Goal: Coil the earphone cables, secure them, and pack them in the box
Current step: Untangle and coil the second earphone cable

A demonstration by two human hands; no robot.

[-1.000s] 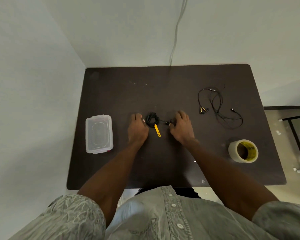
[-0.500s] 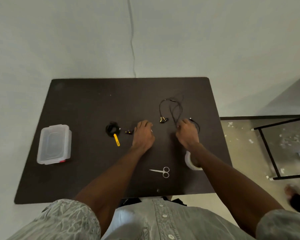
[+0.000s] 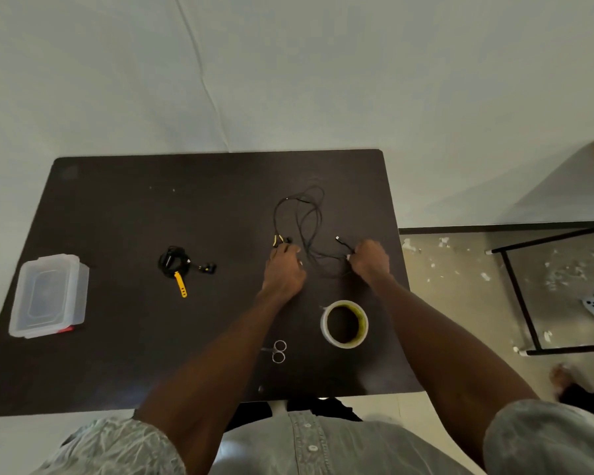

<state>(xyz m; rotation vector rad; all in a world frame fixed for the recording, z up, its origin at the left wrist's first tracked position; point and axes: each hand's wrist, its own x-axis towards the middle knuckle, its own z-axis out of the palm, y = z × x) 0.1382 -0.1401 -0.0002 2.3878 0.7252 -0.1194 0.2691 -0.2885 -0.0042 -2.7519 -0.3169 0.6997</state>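
A loose black earphone cable (image 3: 302, 221) sprawls on the dark table (image 3: 124, 207) at the right. My right hand (image 3: 369, 260) pinches its plug end, the white plug tip poking out to the left of the fingers. My left hand (image 3: 283, 269) lies at the earbud end with the fingertips on the yellow-black earbuds (image 3: 279, 240); whether it grips them I cannot tell. A coiled earphone (image 3: 174, 262) bound with a yellow tie lies left of centre, apart from both hands. The clear plastic box (image 3: 48, 294), lid on, sits at the far left.
A roll of tape (image 3: 344, 323) stands near the front right of the table, just below my right wrist. Small scissors (image 3: 277, 351) lie beside my left forearm. A black metal frame (image 3: 522, 293) stands on the floor to the right.
Both hands left the coiled earphone and moved right to the loose cable. My right hand has taken hold of the plug end; my left hand has reached the earbuds. The view swung right.
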